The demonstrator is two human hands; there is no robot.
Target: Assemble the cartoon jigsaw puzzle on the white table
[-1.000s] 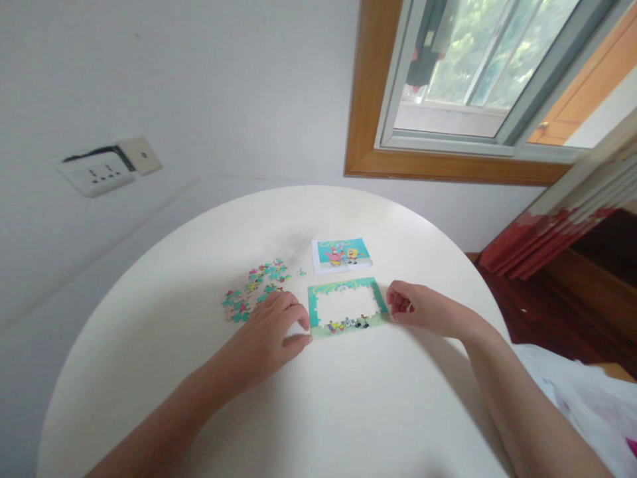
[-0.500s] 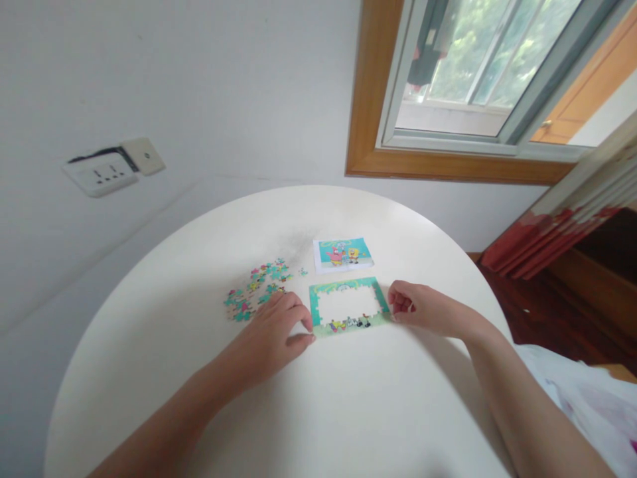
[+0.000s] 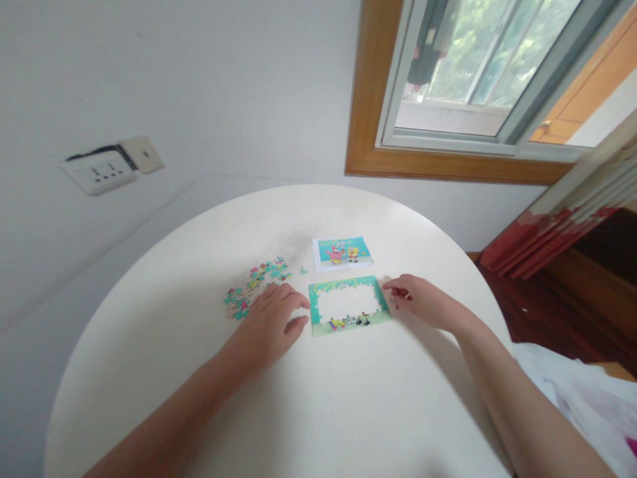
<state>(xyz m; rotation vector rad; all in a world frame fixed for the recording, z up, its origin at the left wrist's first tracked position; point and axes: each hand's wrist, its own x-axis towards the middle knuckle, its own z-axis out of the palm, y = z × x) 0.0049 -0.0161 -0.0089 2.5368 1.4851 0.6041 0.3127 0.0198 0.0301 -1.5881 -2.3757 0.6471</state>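
A jigsaw puzzle's assembled border [image 3: 326,328], teal with cartoon figures along its lower side, lies flat around a bare white middle. At its left edge is my left hand [image 3: 273,317], thumb and forefinger apart with nothing between them. My right hand [image 3: 414,300] is by the upper right edge, its forefinger reaching to the border and the other fingers loosely bent; no object shows in it. Loose puzzle pieces [image 3: 239,308] lie in a pile beyond and left of my left hand, which hides some of them. Behind the border rests a picture card [image 3: 344,252] with cartoon characters.
All of this lies on a round white table [image 3: 358,405]. A wall with a socket [image 3: 107,171] rises at the left, and a wood-framed window [image 3: 472,161] is at the back right. A white plastic bag [image 3: 572,392] is beside the table at the right.
My left hand has drawn back slightly to the left from the border's lower left corner. My right hand has moved a little up and left along the right edge.
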